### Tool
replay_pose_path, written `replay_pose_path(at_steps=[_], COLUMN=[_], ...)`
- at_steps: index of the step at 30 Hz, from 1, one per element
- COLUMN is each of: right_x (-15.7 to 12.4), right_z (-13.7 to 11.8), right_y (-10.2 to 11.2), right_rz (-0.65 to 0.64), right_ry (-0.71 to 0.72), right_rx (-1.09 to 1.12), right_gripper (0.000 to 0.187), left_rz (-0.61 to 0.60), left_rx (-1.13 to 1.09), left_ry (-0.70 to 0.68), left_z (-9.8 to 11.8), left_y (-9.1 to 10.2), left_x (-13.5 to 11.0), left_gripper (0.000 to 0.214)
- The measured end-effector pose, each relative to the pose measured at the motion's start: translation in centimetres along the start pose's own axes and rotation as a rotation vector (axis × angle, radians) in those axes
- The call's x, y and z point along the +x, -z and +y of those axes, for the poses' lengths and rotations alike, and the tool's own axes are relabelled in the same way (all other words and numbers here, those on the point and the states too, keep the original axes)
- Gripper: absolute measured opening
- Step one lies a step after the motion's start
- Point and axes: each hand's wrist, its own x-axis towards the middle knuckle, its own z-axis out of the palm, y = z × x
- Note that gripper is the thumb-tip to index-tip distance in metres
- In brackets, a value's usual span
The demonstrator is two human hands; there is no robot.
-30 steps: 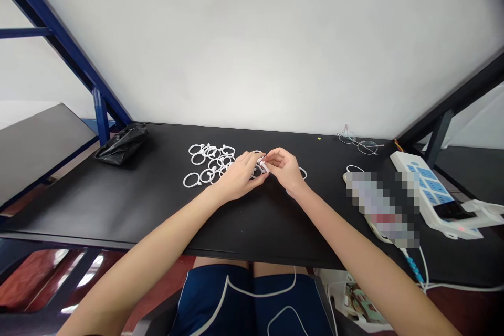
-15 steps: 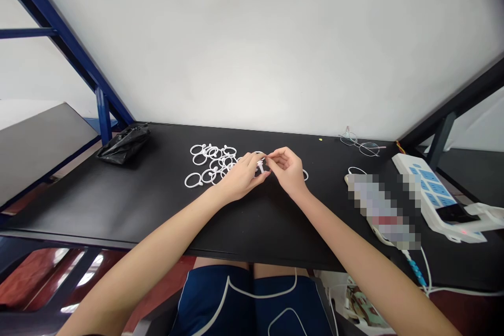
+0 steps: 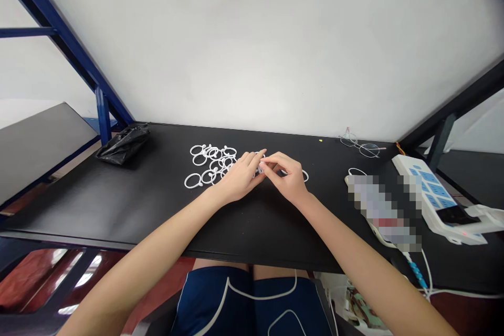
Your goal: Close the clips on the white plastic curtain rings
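My left hand [image 3: 243, 174] is closed around a small white curtain ring [image 3: 260, 155], mostly covered by the fingers. From the right, my right hand [image 3: 286, 172] meets it, thumb and index finger pinching a small white part at the ring's near side. Both sets of fingertips touch, so the exact grip is hidden. Several white curtain rings [image 3: 193, 181] with small knobs lie in a loose, overlapping pile left of and partly behind my left hand. Another white ring [image 3: 306, 175] lies on the table, partly covered by my right hand.
The black table [image 3: 157, 194] runs along a white wall. A crumpled black plastic bag [image 3: 124, 144] lies at the back left. Glasses [image 3: 359, 145], a phone [image 3: 380, 210] on a charging cable and a white power strip [image 3: 435, 194] are on the right.
My right hand's thumb and index finger have moved slightly left and down onto the white part, which stood visible between the hands before. The left hand has barely moved.
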Motion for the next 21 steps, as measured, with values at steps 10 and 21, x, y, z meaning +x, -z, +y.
replay_pose_path(at_steps=[10, 21], right_x=[0.2, 0.6], right_z=[-0.1, -0.1], right_y=[0.5, 0.3], right_rz=[0.088, 0.117], right_ry=[-0.122, -0.221], right_rx=[0.077, 0.246], right_gripper=[0.020, 0.027], left_rz=[0.054, 0.028], left_rx=[-0.284, -0.444], left_ry=[0.176, 0.266], left_z=[0.6, 0.5], left_y=[0.8, 1.2], left_x=[0.6, 0.7], left_gripper=[0.036, 0.036])
